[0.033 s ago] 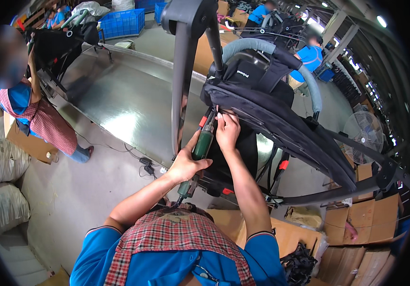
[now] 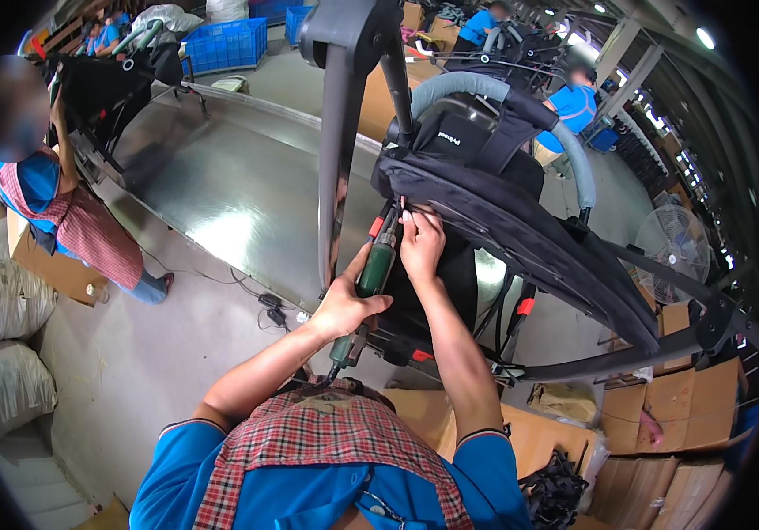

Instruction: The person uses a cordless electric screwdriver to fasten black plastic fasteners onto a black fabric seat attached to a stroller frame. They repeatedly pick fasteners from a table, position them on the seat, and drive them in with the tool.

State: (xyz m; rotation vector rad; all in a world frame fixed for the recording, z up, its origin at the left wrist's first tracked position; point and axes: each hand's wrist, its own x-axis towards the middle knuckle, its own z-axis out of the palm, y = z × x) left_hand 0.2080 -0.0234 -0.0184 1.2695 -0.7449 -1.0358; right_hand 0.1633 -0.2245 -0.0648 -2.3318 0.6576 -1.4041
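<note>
The person's left hand [image 2: 344, 307] is wrapping around the green body of a power screwdriver [image 2: 378, 268], which is pointing away from the person, its tip meeting the left end of a black fabric piece [image 2: 521, 234] on a dark frame [image 2: 337, 150]. The right hand [image 2: 422, 243] is bringing thumb and fingers together right beside that tip, against the fabric's edge; whether they are pinching anything is impossible to tell. The two hands are working close together but apart. The frame is standing at the near side of a shiny metal worktop [image 2: 264, 190], a padded grey bar [image 2: 463, 86] arching above the fabric. At the left, a co-worker [image 2: 88, 216] in a checked apron is standing beside the worktop.
</note>
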